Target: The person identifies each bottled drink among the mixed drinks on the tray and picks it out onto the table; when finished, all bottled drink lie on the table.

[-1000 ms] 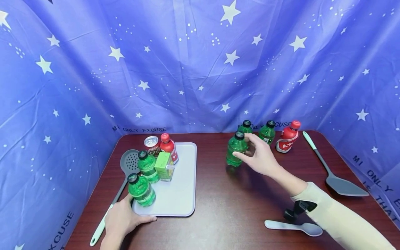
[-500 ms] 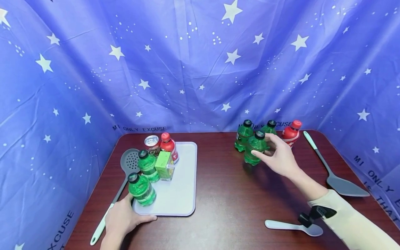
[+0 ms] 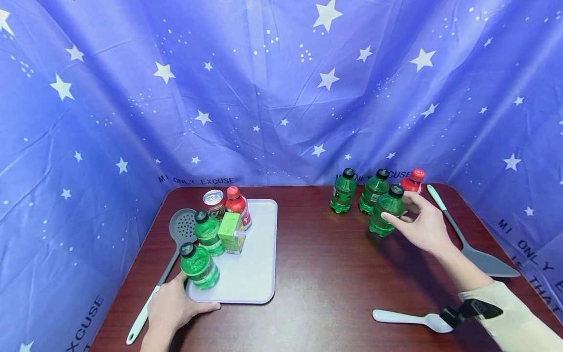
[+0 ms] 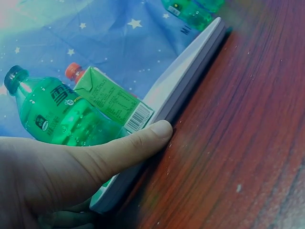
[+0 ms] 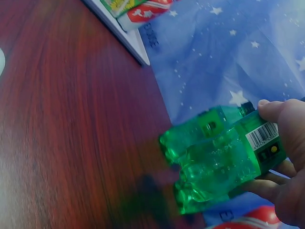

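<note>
Skimmer (image 3: 173, 256), one. Left hand (image 3: 173, 303), thumb along the near edge of the tray (image 3: 255, 259); grip: cannot tell. On tray: green bottles (image 3: 200, 268), two; carton (image 3: 231, 234), one; red bottle (image 3: 238, 204), one. Broad stretch of table (image 3: 303, 278). Near back edge: standing green bottles (image 3: 343, 191), two; fifth green bottle (image 3: 384, 215), before them, gripped by right hand (image 3: 422, 222). Spatula (image 3: 486, 260), one.

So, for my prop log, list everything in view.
table: 1, brown, centre
curtain: 1, blue, around table
tray: 1, whitish, left
green bottles: 5, green, two on tray, three right
red bottles: 2, red, tray and right
carton: 1, green, tray
can: 1, dark, beside red bottle
skimmer: 1, grey, left of tray
spatula: 1, grey, far right
spoon: 1, white, near right
camera: 1, black, right wrist
sleeve: 1, cream, right arm
left hand: 1, tray corner
right hand: 1, holding bottle
</note>
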{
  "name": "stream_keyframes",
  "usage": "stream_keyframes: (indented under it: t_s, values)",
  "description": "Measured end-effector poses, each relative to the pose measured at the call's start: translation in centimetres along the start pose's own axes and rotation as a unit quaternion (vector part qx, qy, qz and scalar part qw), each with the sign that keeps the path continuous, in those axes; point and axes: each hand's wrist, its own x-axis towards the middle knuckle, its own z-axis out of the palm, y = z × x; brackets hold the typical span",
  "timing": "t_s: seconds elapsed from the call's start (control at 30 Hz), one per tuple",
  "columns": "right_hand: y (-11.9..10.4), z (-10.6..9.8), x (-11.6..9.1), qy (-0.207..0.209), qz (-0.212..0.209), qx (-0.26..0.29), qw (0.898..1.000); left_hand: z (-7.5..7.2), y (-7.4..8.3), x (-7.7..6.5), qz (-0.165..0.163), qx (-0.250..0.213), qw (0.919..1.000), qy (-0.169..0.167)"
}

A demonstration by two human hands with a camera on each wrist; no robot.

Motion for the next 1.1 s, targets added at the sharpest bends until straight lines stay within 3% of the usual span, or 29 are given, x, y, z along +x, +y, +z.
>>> stream_keyframes:
  t_s: [0.37,0.57,0.77,1.1]
  values:
    - [2.4,-3.0,-0.7,0.032,0.055,-0.02,0.998,-0.1,0.2,0.0,0.001,0.001,1.0,0.003]
    - [3.6,-4.6,-0.8,0.035,0.095,-0.059,0.993,-0.2,0.2,0.0,0.0,0.001,1.0,0.004]
    - [4.6,-5.7,-0.3,0.04,0.148,-0.093,0.984,-0.2,0.1,0.0,0.002,0.002,1.0,0.007]
    - [6.7,-6.8,1.3,0.049,0.176,-0.114,0.976,0.0,0.1,-0.1,-0.003,0.001,1.0,0.007]
